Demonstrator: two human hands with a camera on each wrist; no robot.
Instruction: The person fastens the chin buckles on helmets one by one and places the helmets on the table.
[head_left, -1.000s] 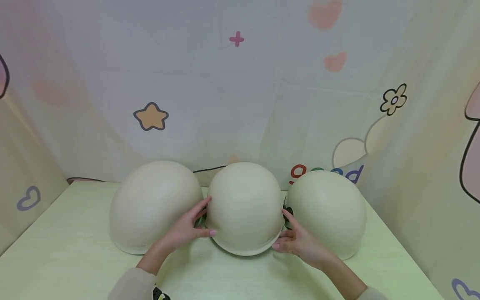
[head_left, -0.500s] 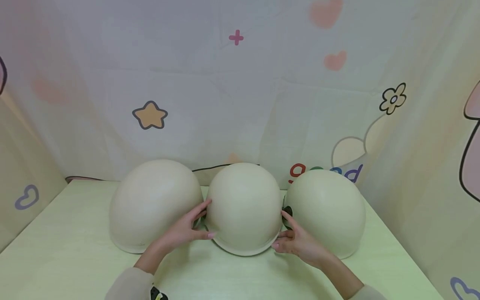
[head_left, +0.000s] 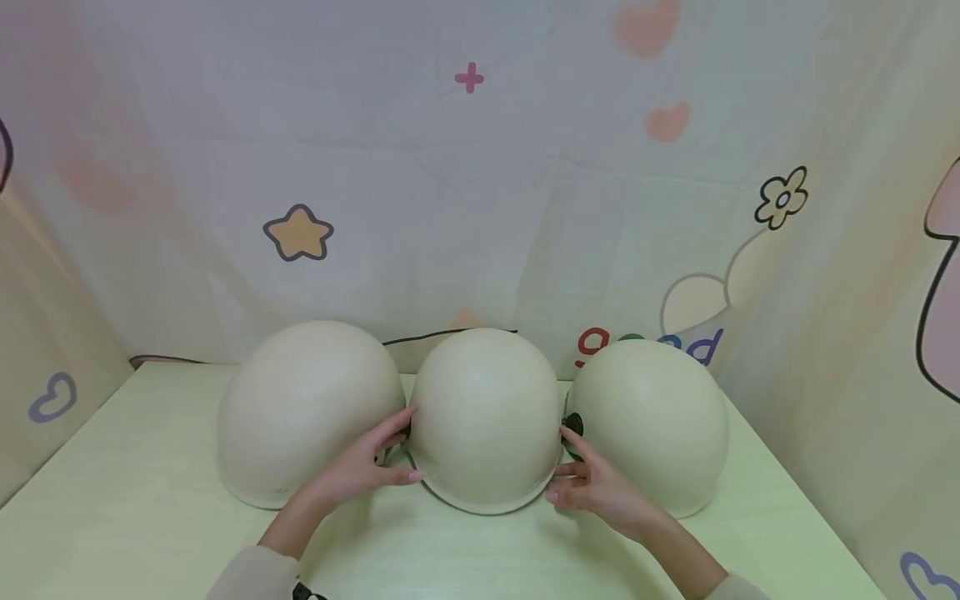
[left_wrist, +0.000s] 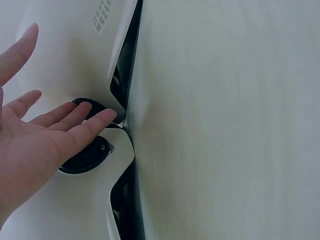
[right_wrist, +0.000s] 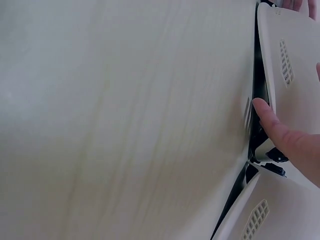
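Three cream, dome-shaped helmets stand in a row on the table: a left helmet [head_left: 307, 408], a middle helmet [head_left: 486, 417] and a right helmet [head_left: 652, 425]. At the middle helmet's left side is my left hand [head_left: 356, 468], its fingers spread. In the left wrist view that hand [left_wrist: 45, 137] has extended fingers in front of black round side parts [left_wrist: 87, 157] where two helmets meet. My right hand [head_left: 600, 487] rests at the middle helmet's right side. In the right wrist view its thumb [right_wrist: 280, 131] lies near the helmet's dark lower edge; the other fingers are hidden.
The pale table [head_left: 97, 475] extends in front of the row and to its left. A printed curtain [head_left: 420, 200] hangs behind and along both sides. Grille-like vents [right_wrist: 286, 62] show on the helmets in the wrist views.
My left hand has shifted slightly left and down beside the middle helmet. The right hand stays almost where it was; the helmets show hardly any movement.
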